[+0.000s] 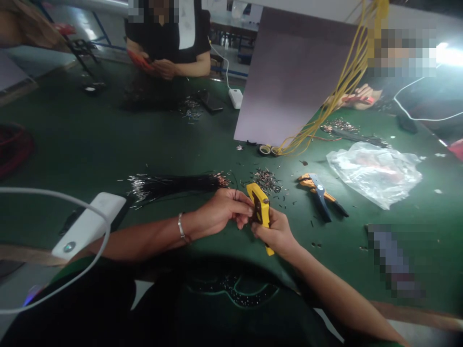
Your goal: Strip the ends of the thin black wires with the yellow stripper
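One yellow tool (266, 212), dark-faced, sits gripped in right fingers (263, 233); left fingers (240, 207) nearly meet it, hold unclear. Bench (144, 142) lies open beyond wire bundle (181, 184).

You can read no words, brands or numbers here. The round display (69, 247) on the white device (81, 231) by your left arm is too small to make out, and the print (249, 300) on your dark shirt (202, 318) shows no legible letters.
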The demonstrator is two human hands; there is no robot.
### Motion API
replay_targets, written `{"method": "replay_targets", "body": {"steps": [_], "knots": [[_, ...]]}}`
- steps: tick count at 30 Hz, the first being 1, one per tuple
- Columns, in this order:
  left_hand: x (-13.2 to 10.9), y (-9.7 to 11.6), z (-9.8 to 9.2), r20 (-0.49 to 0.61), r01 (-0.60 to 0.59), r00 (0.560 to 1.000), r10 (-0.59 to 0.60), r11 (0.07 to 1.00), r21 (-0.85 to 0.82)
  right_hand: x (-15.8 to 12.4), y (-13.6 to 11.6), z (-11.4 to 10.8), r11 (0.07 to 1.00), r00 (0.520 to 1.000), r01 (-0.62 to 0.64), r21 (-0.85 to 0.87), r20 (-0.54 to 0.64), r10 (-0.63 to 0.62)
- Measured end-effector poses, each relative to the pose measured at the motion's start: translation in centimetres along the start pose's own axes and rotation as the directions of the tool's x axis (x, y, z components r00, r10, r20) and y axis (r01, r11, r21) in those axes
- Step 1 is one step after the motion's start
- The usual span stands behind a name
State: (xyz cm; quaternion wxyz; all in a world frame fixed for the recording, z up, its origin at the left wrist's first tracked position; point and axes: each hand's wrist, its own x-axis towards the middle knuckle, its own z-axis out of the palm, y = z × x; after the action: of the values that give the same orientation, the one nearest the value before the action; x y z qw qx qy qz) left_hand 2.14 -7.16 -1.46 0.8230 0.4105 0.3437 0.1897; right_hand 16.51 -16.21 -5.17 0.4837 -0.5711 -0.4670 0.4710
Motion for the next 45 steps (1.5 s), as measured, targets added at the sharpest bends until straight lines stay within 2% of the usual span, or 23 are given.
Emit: {"method": "replay_targets", "body": {"steps": [4, 12, 22, 27, 31, 39, 45], "knots": [[0.0, 0.0, 0.0, 0.01, 0.006, 1.0, -0.006, 1.0, 0.003, 0.0, 0.0, 0.3, 0.992, 0.998, -0.07, 0.101, 0.001, 0.07], [-0.3, 0.0, 0.1, 0.009, 0.02, 1.0, -0.02, 1.0, 0.005, -0.1, 0.3, 0.0, 0.948, 0.985, -0.163, 0.273, 0.104, 0.139], [0.0, -0.1, -0.1, 0.005, -0.009, 1.0, 0.009, 1.0, -0.028, 0.2, 2.0, -0.3, 0.891, 0.981, -0.174, 0.419, 0.156, 0.118], [-0.1, -0.1, -0.1, -0.02, -0.005, 1.0, 0.004, 1.0, -0.01, 0.2, 1.8, -0.4, 0.889, 0.969, -0.189, 0.417, 0.226, 0.1], [-0.1, -0.4, -0.2, 0.015, 0.023, 1.0, -0.023, 1.0, 0.005, 0.4, 1.8, -0.5, 0.919, 0.974, -0.178, 0.352, 0.193, 0.115], [-0.1, -0.9, -0.1, -0.035, -0.014, 0.999, 0.014, 1.0, 0.004, 0.2, 1.9, -0.8, 0.956, 0.982, -0.095, 0.277, 0.184, 0.044], [-0.3, -0.9, 0.0, -0.028, -0.024, 0.999, 0.023, 0.999, -0.04, -0.1, 1.1, -1.0, 0.961, 0.98, -0.145, 0.236, 0.168, 0.107]]}}
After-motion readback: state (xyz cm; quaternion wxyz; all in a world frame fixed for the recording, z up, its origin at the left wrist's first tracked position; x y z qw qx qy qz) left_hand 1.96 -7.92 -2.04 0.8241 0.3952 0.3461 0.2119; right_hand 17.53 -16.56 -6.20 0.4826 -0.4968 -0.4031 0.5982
